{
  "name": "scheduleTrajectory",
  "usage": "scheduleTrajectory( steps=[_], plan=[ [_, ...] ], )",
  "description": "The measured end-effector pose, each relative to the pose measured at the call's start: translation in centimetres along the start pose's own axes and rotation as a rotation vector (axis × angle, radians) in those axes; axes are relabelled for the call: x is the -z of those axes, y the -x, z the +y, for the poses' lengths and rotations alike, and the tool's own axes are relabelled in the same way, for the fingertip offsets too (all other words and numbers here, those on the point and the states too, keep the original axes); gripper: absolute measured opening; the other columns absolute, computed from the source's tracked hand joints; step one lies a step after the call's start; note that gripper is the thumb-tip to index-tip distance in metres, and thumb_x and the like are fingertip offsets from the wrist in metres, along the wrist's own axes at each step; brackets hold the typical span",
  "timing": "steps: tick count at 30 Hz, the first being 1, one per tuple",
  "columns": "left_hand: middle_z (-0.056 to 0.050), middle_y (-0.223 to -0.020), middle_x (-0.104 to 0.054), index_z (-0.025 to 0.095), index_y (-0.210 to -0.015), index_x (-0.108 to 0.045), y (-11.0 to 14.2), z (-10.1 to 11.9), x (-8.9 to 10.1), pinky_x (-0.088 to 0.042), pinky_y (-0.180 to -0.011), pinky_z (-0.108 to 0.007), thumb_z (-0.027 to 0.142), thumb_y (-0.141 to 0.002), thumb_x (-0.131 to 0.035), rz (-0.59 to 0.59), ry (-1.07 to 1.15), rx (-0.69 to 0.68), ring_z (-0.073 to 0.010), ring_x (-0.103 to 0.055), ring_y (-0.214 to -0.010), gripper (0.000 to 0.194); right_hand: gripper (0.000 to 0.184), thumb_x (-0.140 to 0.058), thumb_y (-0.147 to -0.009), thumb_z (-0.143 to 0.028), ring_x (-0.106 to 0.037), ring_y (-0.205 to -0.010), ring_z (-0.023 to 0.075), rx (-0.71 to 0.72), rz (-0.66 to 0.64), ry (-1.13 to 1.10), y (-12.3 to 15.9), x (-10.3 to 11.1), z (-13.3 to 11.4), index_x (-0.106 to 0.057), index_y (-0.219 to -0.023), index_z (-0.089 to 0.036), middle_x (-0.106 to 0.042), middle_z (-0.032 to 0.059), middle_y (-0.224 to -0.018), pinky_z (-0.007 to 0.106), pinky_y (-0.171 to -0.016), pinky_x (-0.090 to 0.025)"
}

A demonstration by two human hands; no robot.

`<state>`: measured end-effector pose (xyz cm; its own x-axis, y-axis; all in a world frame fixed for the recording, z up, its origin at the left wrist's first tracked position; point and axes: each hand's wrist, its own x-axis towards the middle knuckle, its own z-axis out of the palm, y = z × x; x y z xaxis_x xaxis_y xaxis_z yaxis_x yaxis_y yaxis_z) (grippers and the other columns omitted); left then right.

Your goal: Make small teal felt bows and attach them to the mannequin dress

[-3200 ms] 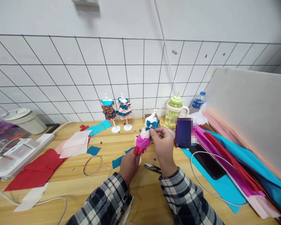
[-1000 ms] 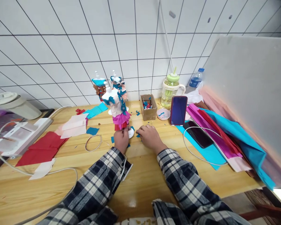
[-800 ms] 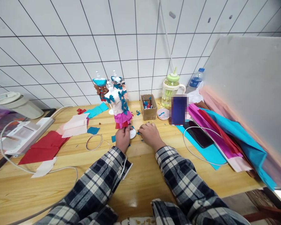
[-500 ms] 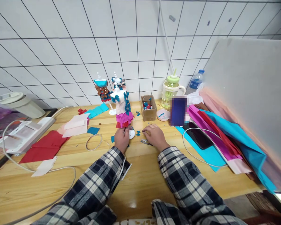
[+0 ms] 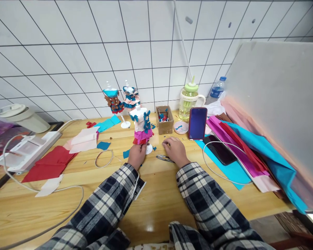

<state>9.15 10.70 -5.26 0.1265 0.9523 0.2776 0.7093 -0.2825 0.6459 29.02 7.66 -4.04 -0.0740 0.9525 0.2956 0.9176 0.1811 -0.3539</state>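
Observation:
My left hand [image 5: 137, 156] is closed round the stand of a miniature dress form [image 5: 140, 119], just under its skirt. The form wears a pale top with teal bows down one side and a magenta and red ruffled skirt. Its white round base [image 5: 149, 149] shows beside my fingers, with teal scraps near it. My right hand [image 5: 176, 152] rests on the table with curled fingers; whatever they may hold is hidden. Against that hand lies a pair of thread snips [image 5: 165, 158]. Two other dressed forms, one with a brown bodice [image 5: 114, 103] and one with teal ruffles [image 5: 131, 98], stand behind.
A small cardboard box [image 5: 165, 126] of scraps and a pink dish [image 5: 181, 127] stand behind my right hand. A propped phone [image 5: 197, 123], a green-lidded jug [image 5: 189, 100] and folded coloured fabric [image 5: 240, 149] are on the right. Fabric pieces [image 5: 49, 163] and a power strip [image 5: 28, 152] lie left.
My right hand has left the form's bow and come down to the table beside the snips. My left hand has just shifted the form right and lower in view.

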Motion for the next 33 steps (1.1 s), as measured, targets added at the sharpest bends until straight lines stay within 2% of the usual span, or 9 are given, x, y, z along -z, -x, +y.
scheduleTrajectory(
  steps=[5,7,9,13,16,20,24,28,33],
  plan=[
    [-0.011,-0.081,-0.074,0.017,-0.084,-0.073,0.2,0.3,0.3,-0.046,-0.067,-0.03,0.041,-0.089,-0.04,0.052,-0.032,0.026,-0.0239,-0.067,-0.076,0.041,0.021,-0.055,-0.089,-0.035,-0.051,-0.095,0.0216,0.159,-0.123,0.059,-0.3,-0.1,-1.6,-0.071,-0.099,-0.026,-0.066,0.0056,-0.096,0.032,-0.079,-0.036],
    [-0.01,-0.078,-0.074,0.017,-0.083,-0.073,0.2,0.3,0.3,-0.046,-0.065,-0.03,0.042,-0.089,-0.04,0.07,-0.032,0.036,-0.0236,-0.067,-0.074,0.042,0.02,-0.055,-0.089,-0.033,-0.05,-0.095,0.0228,0.177,-0.157,0.09,-0.7,-0.4,-2.5,-0.071,-0.097,-0.026,-0.066,0.0066,-0.095,0.034,-0.078,-0.035],
    [-0.01,-0.078,-0.074,0.017,-0.083,-0.073,0.2,0.3,0.2,-0.046,-0.064,-0.029,0.043,-0.089,-0.04,0.081,-0.02,0.04,-0.0227,-0.067,-0.072,0.042,0.022,-0.051,-0.091,-0.032,-0.049,-0.096,0.0237,0.161,-0.138,0.1,-0.9,-0.4,-3.0,-0.069,-0.102,-0.025,-0.065,0.008,-0.097,0.035,-0.078,-0.034],
    [-0.008,-0.084,-0.075,0.017,-0.085,-0.072,0.1,0.2,0.0,-0.047,-0.065,-0.027,0.043,-0.09,-0.04,0.092,0.023,0.031,-0.0203,-0.068,-0.075,0.041,0.033,-0.045,-0.093,-0.023,-0.048,-0.098,0.0228,0.174,-0.051,0.128,-1.0,-0.3,-3.1,-0.056,-0.124,-0.027,-0.061,0.008,-0.111,0.035,-0.076,-0.034],
    [-0.007,-0.084,-0.075,0.017,-0.084,-0.071,0.1,0.3,0.0,-0.047,-0.062,-0.025,0.042,-0.09,-0.041,0.088,0.055,0.027,-0.0177,-0.067,-0.069,0.04,0.029,-0.043,-0.093,-0.02,-0.048,-0.096,0.022,0.228,-0.076,0.13,-1.0,-0.6,-2.8,-0.062,-0.113,-0.028,-0.06,0.0052,-0.115,0.034,-0.074,-0.033],
    [-0.006,-0.084,-0.075,0.017,-0.081,-0.07,0.2,0.5,0.2,-0.046,-0.061,-0.024,0.041,-0.091,-0.041,0.113,0.074,0.024,-0.0173,-0.066,-0.069,0.039,0.024,-0.045,-0.093,-0.024,-0.048,-0.095,0.0222,0.204,-0.11,0.121,-1.2,-1.1,-2.4,-0.069,-0.093,-0.024,-0.064,0.0061,-0.105,0.034,-0.074,-0.033],
    [-0.009,-0.093,-0.074,0.016,-0.08,-0.069,0.4,0.6,0.5,-0.045,-0.067,-0.027,0.041,-0.091,-0.041,0.203,0.059,0.036,-0.0204,-0.067,-0.081,0.039,0.024,-0.045,-0.094,-0.029,-0.049,-0.096,0.023,0.122,-0.069,0.108,-1.0,-1.0,-2.1,-0.067,-0.096,-0.021,-0.064,0.0087,-0.101,0.035,-0.076,-0.034],
    [-0.009,-0.088,-0.074,0.016,-0.081,-0.068,0.4,0.8,0.6,-0.044,-0.066,-0.028,0.042,-0.091,-0.041,0.24,0.047,0.047,-0.0205,-0.067,-0.076,0.039,0.023,-0.046,-0.093,-0.031,-0.049,-0.096,0.0223,0.081,-0.019,0.05,-0.8,-0.6,-2.2,-0.066,-0.101,-0.022,-0.064,0.0073,-0.105,0.034,-0.078,-0.035],
    [-0.009,-0.087,-0.074,0.016,-0.079,-0.068,0.6,1.3,0.7,-0.046,-0.066,-0.027,0.041,-0.091,-0.041,0.27,0.068,0.054,-0.0196,-0.067,-0.077,0.039,0.023,-0.05,-0.091,-0.035,-0.047,-0.103,0.024,0.135,-0.104,0.076,-1.2,-1.3,-3.1,-0.069,-0.097,-0.024,-0.062,0.0067,-0.114,0.038,-0.083,-0.035]
  ],
)
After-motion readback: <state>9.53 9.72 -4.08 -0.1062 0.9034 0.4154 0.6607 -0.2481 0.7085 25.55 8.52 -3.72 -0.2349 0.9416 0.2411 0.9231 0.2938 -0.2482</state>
